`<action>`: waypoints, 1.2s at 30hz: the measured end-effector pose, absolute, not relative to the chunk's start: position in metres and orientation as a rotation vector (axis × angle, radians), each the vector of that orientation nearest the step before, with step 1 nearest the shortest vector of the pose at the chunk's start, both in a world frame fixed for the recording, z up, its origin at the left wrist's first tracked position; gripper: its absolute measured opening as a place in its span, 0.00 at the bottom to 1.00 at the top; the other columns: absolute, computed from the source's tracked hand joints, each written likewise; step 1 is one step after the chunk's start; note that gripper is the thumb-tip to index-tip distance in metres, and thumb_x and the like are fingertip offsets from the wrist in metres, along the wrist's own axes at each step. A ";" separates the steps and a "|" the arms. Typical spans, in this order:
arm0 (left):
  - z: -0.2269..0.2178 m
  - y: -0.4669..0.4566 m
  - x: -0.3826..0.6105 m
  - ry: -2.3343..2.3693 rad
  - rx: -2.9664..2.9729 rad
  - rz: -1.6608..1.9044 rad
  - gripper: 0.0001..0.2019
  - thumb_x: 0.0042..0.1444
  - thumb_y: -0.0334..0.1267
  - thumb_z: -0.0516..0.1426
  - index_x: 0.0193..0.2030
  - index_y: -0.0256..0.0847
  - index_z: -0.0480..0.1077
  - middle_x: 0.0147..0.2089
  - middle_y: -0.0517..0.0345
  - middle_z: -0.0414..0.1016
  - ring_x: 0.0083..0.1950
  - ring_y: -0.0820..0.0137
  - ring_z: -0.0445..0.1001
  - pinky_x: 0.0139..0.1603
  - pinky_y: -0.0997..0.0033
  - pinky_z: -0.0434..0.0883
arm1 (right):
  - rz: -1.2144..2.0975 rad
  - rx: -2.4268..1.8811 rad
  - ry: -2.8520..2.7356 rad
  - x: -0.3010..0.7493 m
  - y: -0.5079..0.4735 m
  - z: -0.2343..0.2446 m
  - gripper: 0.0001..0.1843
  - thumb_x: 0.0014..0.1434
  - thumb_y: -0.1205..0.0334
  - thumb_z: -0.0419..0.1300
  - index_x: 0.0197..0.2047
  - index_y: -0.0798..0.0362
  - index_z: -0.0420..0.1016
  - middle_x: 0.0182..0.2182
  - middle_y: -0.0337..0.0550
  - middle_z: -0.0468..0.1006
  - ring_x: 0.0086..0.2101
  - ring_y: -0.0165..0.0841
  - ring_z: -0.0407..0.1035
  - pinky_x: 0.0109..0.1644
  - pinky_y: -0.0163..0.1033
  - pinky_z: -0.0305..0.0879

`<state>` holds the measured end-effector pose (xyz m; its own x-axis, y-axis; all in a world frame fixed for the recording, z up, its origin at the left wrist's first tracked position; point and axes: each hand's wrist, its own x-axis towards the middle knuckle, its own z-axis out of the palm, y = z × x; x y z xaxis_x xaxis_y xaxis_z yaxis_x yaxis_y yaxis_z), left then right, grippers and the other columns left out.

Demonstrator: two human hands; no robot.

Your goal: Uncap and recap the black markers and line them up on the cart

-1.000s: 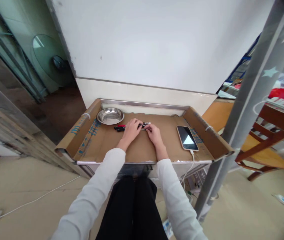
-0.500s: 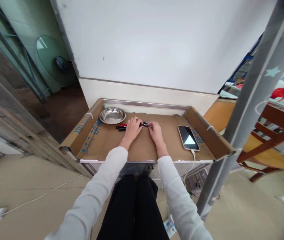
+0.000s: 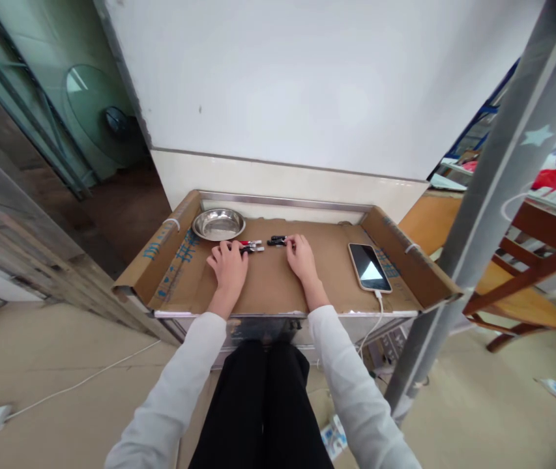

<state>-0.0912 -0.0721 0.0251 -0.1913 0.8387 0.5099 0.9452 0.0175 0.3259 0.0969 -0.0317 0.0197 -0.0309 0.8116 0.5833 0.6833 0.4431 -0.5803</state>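
Working at a distance, I'd judge that light, level fingertip pressure suits these slim pens (image 3: 253, 249), lying on the cardboard-lined desk (image 3: 270, 283) near the steel dish (image 3: 219, 225). My left hand (image 3: 229, 267) spreads palm-down over them, its grip hidden from me; my right hand (image 3: 302, 259) reaches inward, fingers drawn close at short black pieces (image 3: 276, 242), whether clamped I cannot tell

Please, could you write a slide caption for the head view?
Left hand on red and black pens, right hand at dark pens; metal dish at left, phone at right.
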 end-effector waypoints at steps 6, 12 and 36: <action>0.022 -0.072 -0.085 -2.054 -1.940 -0.858 0.08 0.58 0.39 0.52 0.42 0.39 0.66 0.44 0.42 0.68 0.49 0.53 0.65 0.47 0.53 0.63 | 0.291 -1.174 -1.718 0.097 -0.030 0.016 0.11 0.61 0.62 0.47 0.38 0.51 0.70 0.36 0.46 0.72 0.38 0.35 0.67 0.44 0.39 0.64; 0.023 -0.064 -0.087 -2.073 -2.105 -1.276 0.08 0.61 0.37 0.49 0.45 0.38 0.62 0.45 0.45 0.72 0.47 0.60 0.70 0.48 0.59 0.66 | 0.486 -1.114 -1.564 0.091 -0.033 0.019 0.14 0.61 0.54 0.49 0.39 0.52 0.72 0.39 0.46 0.74 0.38 0.32 0.69 0.44 0.37 0.66; 0.027 -0.059 -0.074 -1.393 -2.394 -2.084 0.14 0.57 0.41 0.56 0.49 0.41 0.65 0.44 0.53 0.74 0.43 0.72 0.75 0.44 0.71 0.74 | 1.864 -0.679 -0.837 0.092 -0.036 0.032 0.10 0.58 0.71 0.54 0.41 0.58 0.75 0.39 0.44 0.80 0.41 0.28 0.74 0.52 0.32 0.70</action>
<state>-0.0738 -0.0586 0.0271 -0.0189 0.7322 0.6808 0.3491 -0.6333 0.6907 0.0915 -0.0358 0.0320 -0.3956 0.9132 -0.0981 -0.5333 -0.3153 -0.7850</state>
